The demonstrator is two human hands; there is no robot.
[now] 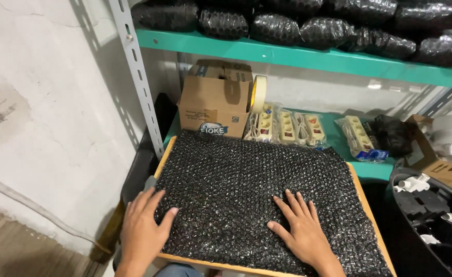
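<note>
Both hands are down flat on a sheet of black bubble wrap, fingers spread, not gripping anything. Left hand sits at the sheet's left edge with the thumb on the wrap, right hand is further in, near the middle-bottom. They're well apart from each other.

That wrap covers pretty much the whole wooden board underneath, so you only see thin strips of wood along the left, right and near edges. No way to tell what's under it. The bottom right corner of the sheet runs out of the shot.

Behind the board on the green lower shelf there's a cardboard box with a roll of tape leaning on it, then a few bagged power strips in a row, and one more strip further right next to some crumpled black plastic.

Upper green shelf is stacked with black bubble-wrapped bundles, tops cut off. On the right there's a dark bin with white parts in it, hard to make out. A dark thing is wedged between the board and the wall on the left, mostly hidden.
</note>
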